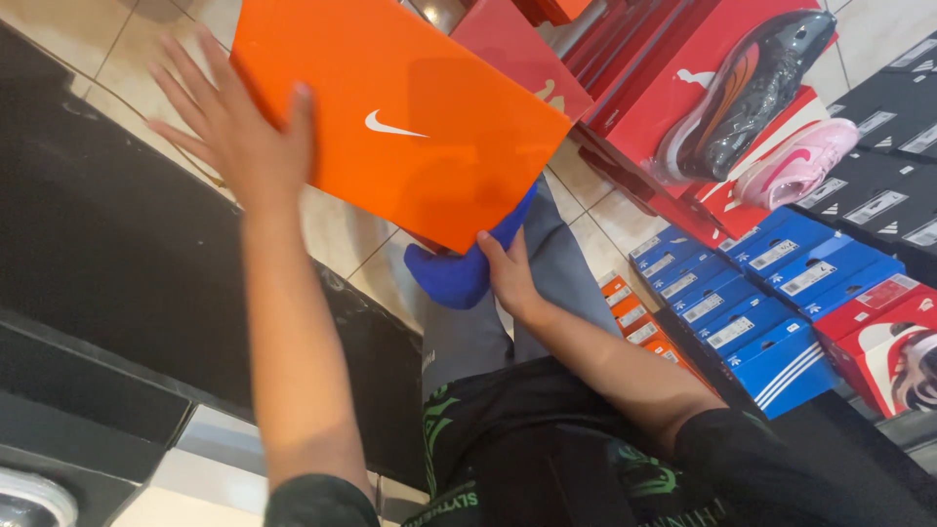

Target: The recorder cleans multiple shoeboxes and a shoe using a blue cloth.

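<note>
Dark counter (107, 263) fills the left side of the view, black and matte, running from the top left corner down to the lower middle. Pale floor tiles (342, 234) show beyond its edge.

Stacks of shoe boxes occupy the right side: red boxes (673, 88) at the top, black boxes (893, 127) at the far right, blue boxes (771, 283) below them, and a short row of small orange boxes (639, 322) beside the blue. A dark grey and orange shoe (752, 88) and a pink shoe (800, 161) lie on top of the red boxes, touching each other.

Orange shoe box (400, 117) — the largest thing in hand — sits upper middle of the view, tilted, lid face toward the camera, held in the air over the floor between counter and stacks.

Left hand (234, 127): flat and spread against the box's left edge, thumb lying over the orange face, fingers fanned out behind; a pressing hold, not a closed fist.

Right hand (508, 273): under the box's lower corner, fingers curled upward toward the underside. It touches a blue shoe (459, 273) that hangs just below the box — whether the fingers clasp the shoe or only prop the box, cannot tell.

Grey trouser leg (468, 332) and black shirt with green print (547, 459) lie beneath the arms.
</note>
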